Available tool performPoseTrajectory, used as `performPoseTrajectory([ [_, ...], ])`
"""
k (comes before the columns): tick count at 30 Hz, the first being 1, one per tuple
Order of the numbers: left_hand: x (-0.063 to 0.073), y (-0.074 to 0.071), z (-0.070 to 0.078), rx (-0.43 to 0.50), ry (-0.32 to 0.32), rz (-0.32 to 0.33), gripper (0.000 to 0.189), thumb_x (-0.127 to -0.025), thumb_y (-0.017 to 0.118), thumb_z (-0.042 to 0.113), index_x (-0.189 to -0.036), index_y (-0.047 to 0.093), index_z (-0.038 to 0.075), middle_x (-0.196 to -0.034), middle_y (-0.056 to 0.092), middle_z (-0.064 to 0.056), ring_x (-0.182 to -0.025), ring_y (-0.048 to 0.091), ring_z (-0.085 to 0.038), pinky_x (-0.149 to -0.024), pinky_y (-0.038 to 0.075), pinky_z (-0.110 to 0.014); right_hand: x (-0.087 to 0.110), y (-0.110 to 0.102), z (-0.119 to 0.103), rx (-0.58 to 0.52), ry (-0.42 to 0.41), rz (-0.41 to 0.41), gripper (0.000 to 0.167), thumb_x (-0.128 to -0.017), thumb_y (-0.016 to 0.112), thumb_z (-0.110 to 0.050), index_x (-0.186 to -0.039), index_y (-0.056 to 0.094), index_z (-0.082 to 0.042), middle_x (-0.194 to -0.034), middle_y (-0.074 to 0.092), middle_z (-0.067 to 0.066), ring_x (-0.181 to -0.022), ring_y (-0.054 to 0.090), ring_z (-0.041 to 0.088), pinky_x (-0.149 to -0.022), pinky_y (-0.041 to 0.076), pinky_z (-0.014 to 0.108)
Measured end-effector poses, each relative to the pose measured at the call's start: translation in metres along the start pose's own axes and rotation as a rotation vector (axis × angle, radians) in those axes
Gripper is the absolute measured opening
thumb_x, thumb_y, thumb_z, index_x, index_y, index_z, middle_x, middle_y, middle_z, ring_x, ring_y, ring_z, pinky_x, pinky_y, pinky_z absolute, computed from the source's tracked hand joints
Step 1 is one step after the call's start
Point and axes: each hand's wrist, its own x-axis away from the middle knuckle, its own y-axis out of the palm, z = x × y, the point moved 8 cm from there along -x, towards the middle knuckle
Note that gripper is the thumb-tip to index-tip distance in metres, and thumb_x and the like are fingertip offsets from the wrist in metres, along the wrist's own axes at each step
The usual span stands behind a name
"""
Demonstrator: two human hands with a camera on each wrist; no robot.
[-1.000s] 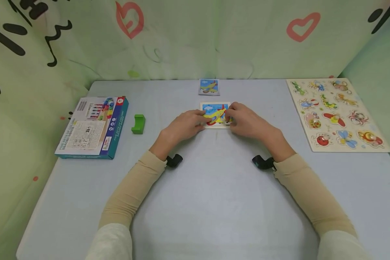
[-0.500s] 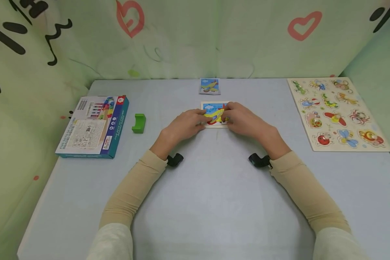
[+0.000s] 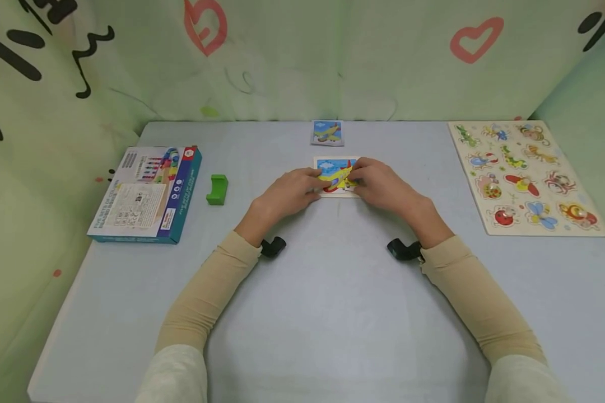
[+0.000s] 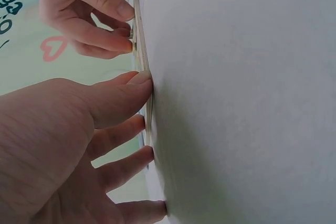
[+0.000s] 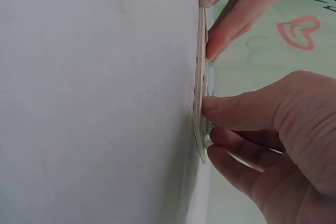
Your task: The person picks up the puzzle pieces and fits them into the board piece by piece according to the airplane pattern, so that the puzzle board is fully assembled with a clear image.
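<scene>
A small jigsaw puzzle board (image 3: 335,195) with a cream border and a yellow airplane picture lies flat on the table between the hands. At its left side, my left hand (image 3: 294,190) rests with fingers fairly straight, fingertips on the board and thumb along the near edge (image 4: 149,106). Over the board's right part, my right hand (image 3: 383,182) has thumb and fingertips brought together on a thin puzzle piece (image 5: 208,144), mostly hidden by the fingers. Behind the board lies a card (image 3: 327,132) bearing the same airplane picture.
To the left are a boxed toy set (image 3: 143,196) and a green arch-shaped block (image 3: 217,189). A wooden peg puzzle with insects and animals (image 3: 526,176) lies at the right. A green printed curtain (image 3: 292,61) hangs behind the white table (image 3: 333,308).
My right hand moves left across the board, then slightly back to the right, uncovering more yellow by its fingertips. My left hand stays at the board's left side. The whole view shifts slightly.
</scene>
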Motion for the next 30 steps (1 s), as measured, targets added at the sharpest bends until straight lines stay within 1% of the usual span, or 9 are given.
performPoseTrajectory([
  [6,0.001,-0.001,0.001,-0.002,-0.006,-0.013,0.039,-0.100,0.060,0.023,-0.140,0.059,0.022,-0.156,0.044,-0.010,-0.146,0.040,-0.026,-0.118,0.037,-0.041,0.002,-0.001,-0.003,-0.032,-0.049,0.024,0.018,-0.090,0.067,0.000,-0.106,0.075,0.003,-0.111,0.062,0.015,-0.103,0.059,0.030,-0.093,0.050,0.045],
  [9,0.001,-0.002,0.001,-0.007,-0.001,-0.008,0.039,-0.100,0.061,0.023,-0.140,0.059,0.022,-0.155,0.044,-0.011,-0.146,0.041,-0.026,-0.117,0.037,-0.041,0.003,-0.002,-0.005,-0.040,-0.076,0.045,0.014,-0.089,0.069,0.002,-0.101,0.077,0.003,-0.108,0.062,0.015,-0.100,0.059,0.030,-0.089,0.051,0.045],
  [12,0.001,-0.002,0.000,-0.006,0.000,-0.002,0.039,-0.100,0.061,0.022,-0.139,0.060,0.021,-0.155,0.045,-0.011,-0.145,0.041,-0.026,-0.118,0.037,-0.040,0.003,-0.001,-0.006,-0.051,-0.086,0.054,0.013,-0.089,0.069,0.003,-0.099,0.077,0.004,-0.106,0.063,0.015,-0.099,0.060,0.031,-0.088,0.052,0.046],
  [14,0.000,-0.002,-0.001,-0.003,-0.004,-0.002,0.039,-0.100,0.061,0.022,-0.139,0.060,0.021,-0.155,0.045,-0.011,-0.145,0.041,-0.026,-0.118,0.036,-0.040,0.002,-0.001,-0.006,-0.061,-0.068,0.053,0.014,-0.089,0.068,0.004,-0.100,0.077,0.004,-0.106,0.063,0.016,-0.101,0.061,0.032,-0.090,0.052,0.046],
  [17,0.000,-0.002,-0.002,-0.002,-0.007,-0.003,0.039,-0.100,0.061,0.022,-0.139,0.060,0.021,-0.155,0.045,-0.012,-0.145,0.041,-0.026,-0.119,0.036,-0.041,0.001,0.000,-0.001,-0.076,0.000,0.053,0.018,-0.090,0.066,0.004,-0.105,0.075,0.004,-0.108,0.062,0.017,-0.100,0.059,0.032,-0.090,0.050,0.045],
  [20,-0.001,-0.002,-0.002,-0.003,-0.008,-0.005,0.039,-0.100,0.061,0.022,-0.139,0.060,0.021,-0.155,0.045,-0.011,-0.146,0.041,-0.026,-0.119,0.035,-0.041,0.001,0.001,0.007,-0.086,0.094,0.053,0.021,-0.091,0.065,0.001,-0.111,0.073,0.002,-0.108,0.058,0.016,-0.095,0.056,0.030,-0.085,0.048,0.042],
  [22,-0.001,-0.002,-0.002,-0.001,-0.009,-0.006,0.039,-0.100,0.061,0.022,-0.139,0.060,0.020,-0.155,0.045,-0.011,-0.146,0.040,-0.027,-0.119,0.035,-0.041,0.002,0.001,0.011,-0.096,0.133,0.052,0.023,-0.092,0.066,-0.002,-0.114,0.072,0.002,-0.107,0.056,0.016,-0.092,0.053,0.028,-0.082,0.046,0.040],
  [24,-0.002,-0.002,-0.002,0.004,-0.010,-0.010,0.039,-0.100,0.060,0.022,-0.140,0.059,0.020,-0.155,0.044,-0.012,-0.146,0.040,-0.027,-0.119,0.035,-0.042,0.002,0.002,0.013,-0.104,0.152,0.051,0.024,-0.092,0.067,-0.004,-0.115,0.072,0.002,-0.107,0.055,0.015,-0.091,0.052,0.027,-0.081,0.045,0.039],
  [30,-0.003,-0.001,-0.003,0.014,-0.017,-0.011,0.040,-0.100,0.060,0.022,-0.140,0.059,0.021,-0.156,0.044,-0.011,-0.147,0.039,-0.026,-0.120,0.034,-0.042,0.003,0.003,0.016,-0.111,0.147,0.054,0.025,-0.093,0.067,-0.005,-0.116,0.072,0.003,-0.109,0.056,0.015,-0.094,0.054,0.028,-0.082,0.046,0.040],
])
